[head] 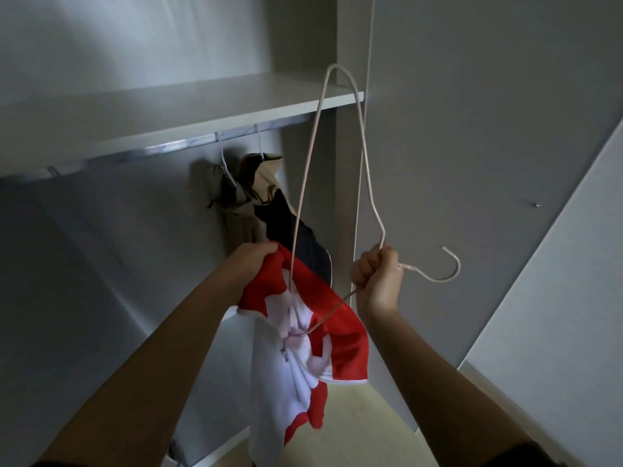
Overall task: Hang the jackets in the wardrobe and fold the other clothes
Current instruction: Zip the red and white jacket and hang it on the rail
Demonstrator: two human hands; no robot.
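Red-and-white jacket [303, 332] hung before the wardrobe [168, 109], its top bunched in the curled fingers of the left hand [251, 264]; the right hand [376, 278] fisted round the wire hanger [382, 235] at its neck. One hanger corner sat inside the jacket.

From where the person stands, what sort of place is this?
Probably a bedroom, at an open wardrobe: a shelf, a rail under it with two jackets hanging, and a wire hanger in the right hand, a red and white jacket in the left hand.
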